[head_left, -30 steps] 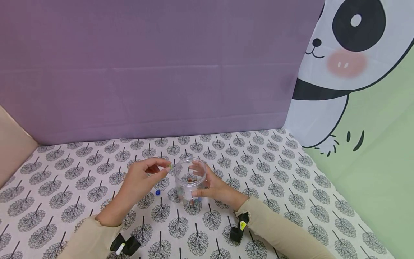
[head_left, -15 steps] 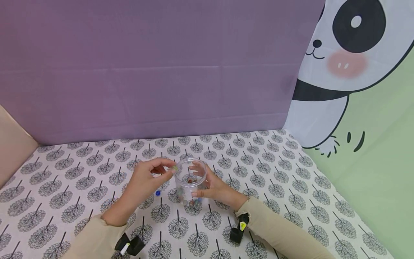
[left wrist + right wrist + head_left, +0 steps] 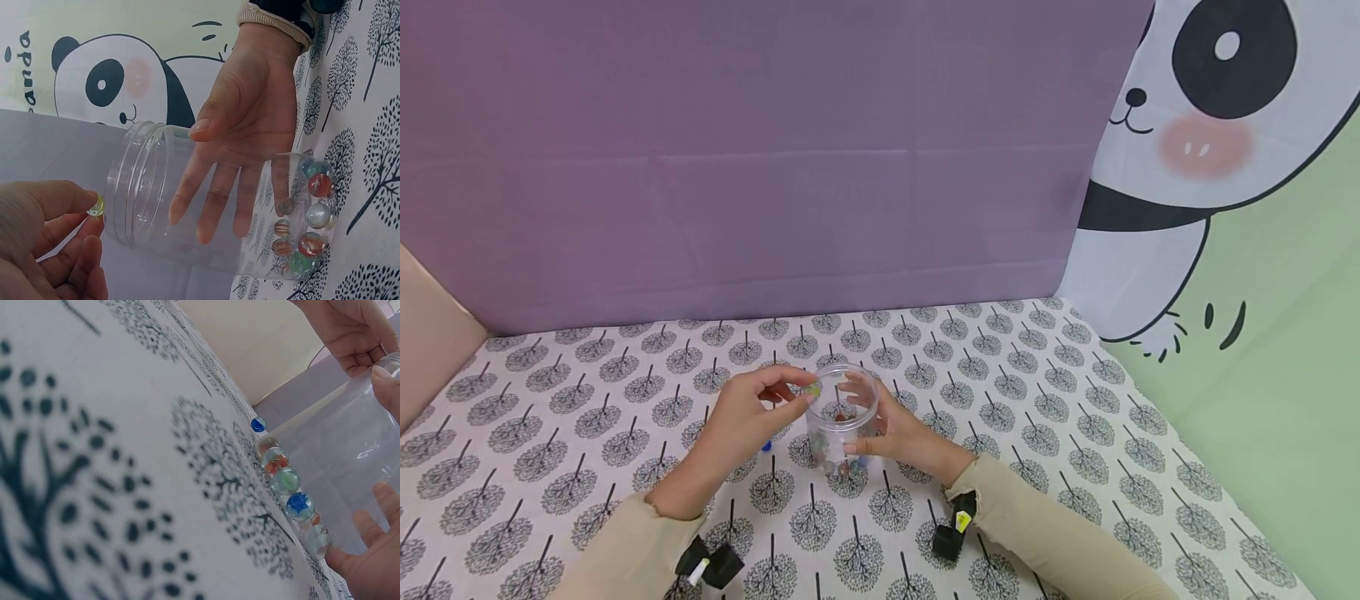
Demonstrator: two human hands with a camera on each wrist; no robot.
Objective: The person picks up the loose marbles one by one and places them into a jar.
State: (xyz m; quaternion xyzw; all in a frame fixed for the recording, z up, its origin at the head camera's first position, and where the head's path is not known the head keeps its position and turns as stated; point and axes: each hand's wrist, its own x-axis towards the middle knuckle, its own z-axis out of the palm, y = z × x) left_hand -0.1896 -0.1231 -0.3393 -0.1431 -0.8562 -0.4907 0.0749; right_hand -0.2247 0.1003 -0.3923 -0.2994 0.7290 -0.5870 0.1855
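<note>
My left hand pinches a yellow-green marble between thumb and fingertips, just at the mouth of a clear plastic jar. The jar stands upright on the cloth, without a lid. On its right side, my right hand holds it, thumb at the near side and fingers spread behind the wall. Several glass marbles in white, orange, green and blue lie on the jar's bottom. Outside, left of the jar, a blue marble sits on the cloth, partly covered by my left hand in the head view.
A white cloth with a tree print covers the table. Behind it hangs a purple curtain. A green panel with a panda borders the right side, and a beige surface the left.
My left hand has moved right with the yellow-green marble, from beside the jar to its rim. My right hand and the jar have stayed in place.
</note>
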